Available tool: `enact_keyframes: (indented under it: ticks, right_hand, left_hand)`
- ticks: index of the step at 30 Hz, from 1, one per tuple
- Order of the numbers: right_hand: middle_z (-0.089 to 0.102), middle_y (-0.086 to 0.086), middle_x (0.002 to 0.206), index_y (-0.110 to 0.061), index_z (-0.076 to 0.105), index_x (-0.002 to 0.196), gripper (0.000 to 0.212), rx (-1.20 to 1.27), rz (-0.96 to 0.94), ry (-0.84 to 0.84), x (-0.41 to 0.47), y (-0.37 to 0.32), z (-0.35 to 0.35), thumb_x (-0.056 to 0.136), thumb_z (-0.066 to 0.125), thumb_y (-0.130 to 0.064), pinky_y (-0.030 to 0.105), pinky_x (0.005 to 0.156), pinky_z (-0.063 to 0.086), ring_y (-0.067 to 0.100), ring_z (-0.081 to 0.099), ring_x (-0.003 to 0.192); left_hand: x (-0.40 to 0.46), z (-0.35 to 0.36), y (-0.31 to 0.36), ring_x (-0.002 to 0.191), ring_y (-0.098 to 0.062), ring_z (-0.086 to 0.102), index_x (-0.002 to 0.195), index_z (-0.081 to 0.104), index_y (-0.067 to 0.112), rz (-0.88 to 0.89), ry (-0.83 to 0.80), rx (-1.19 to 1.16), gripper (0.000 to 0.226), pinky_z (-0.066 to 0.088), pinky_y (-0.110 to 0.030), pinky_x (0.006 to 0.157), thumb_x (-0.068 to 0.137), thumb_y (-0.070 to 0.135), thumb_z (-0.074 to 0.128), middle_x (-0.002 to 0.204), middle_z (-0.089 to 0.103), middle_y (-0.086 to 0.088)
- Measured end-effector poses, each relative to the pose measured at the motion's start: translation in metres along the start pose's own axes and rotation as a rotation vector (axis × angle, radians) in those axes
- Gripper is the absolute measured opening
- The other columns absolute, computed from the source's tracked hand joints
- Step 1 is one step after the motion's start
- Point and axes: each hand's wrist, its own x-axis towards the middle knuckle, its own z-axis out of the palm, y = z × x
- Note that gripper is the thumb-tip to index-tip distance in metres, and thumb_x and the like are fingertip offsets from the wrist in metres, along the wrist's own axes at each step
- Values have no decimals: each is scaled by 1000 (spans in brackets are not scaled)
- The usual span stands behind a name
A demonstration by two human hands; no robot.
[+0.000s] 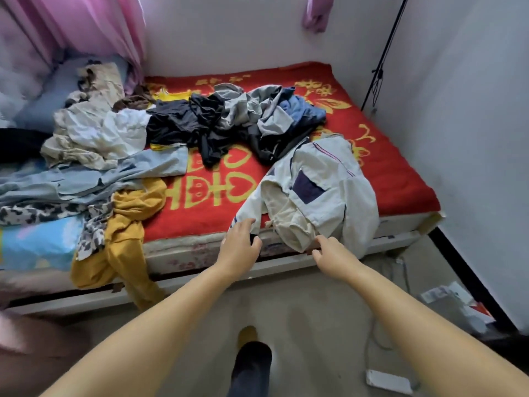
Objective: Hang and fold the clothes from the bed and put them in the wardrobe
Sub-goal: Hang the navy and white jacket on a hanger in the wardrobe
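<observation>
A white jacket (320, 193) with dark navy patches lies at the bed's (400, 181) front right edge, partly hanging over it. My left hand (240, 242) grips the dark cuff of its left sleeve. At the jacket's lower hem, my right hand (332, 252) pinches the fabric. Behind it, a heap of black, grey and blue clothes (229, 121) covers the middle of the red blanket. Cream and white garments (94, 133) and light blue jeans (94, 179) lie to the left. A mustard yellow garment (126, 230) hangs over the front edge.
White walls close in on the right and behind the bed. A black stand pole (383, 53) leans in the far right corner. A white power strip (389, 382) and cable lie on the floor at right. Pink curtains (86, 27) hang at the back left. My foot (252, 356) stands below.
</observation>
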Motion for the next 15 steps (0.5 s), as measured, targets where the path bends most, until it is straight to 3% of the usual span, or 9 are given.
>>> enact_keyframes:
  ticks: [4, 7, 15]
  right_hand:
    - [46, 15, 126, -11, 40, 135, 39, 38, 95, 23, 58, 14, -28, 99, 36, -25, 43, 90, 47, 31, 53, 107]
    - [45, 16, 128, -9, 42, 134, 37, 81, 150, 62, 103, 24, -53, 99, 36, -21, 40, 89, 46, 31, 52, 109]
    - [38, 13, 141, -15, 35, 142, 44, 110, 275, 52, 203, 78, -81, 98, 33, -16, 43, 98, 41, 32, 41, 124]
  left_hand:
    - [81, 1, 13, 133, -24, 37, 143, 36, 13, 26, -74, 69, 47, 33, -39, 107, 97, 21, 45, 145, 40, -8]
    - [151, 3, 26, 134, -22, 37, 146, 34, 14, 88, -137, 133, 50, 32, -33, 105, 97, 21, 46, 147, 38, -8]
    - [282, 57, 68, 130, -25, 42, 144, 35, 16, 191, -321, 297, 51, 37, -41, 105, 94, 21, 45, 145, 42, -7]
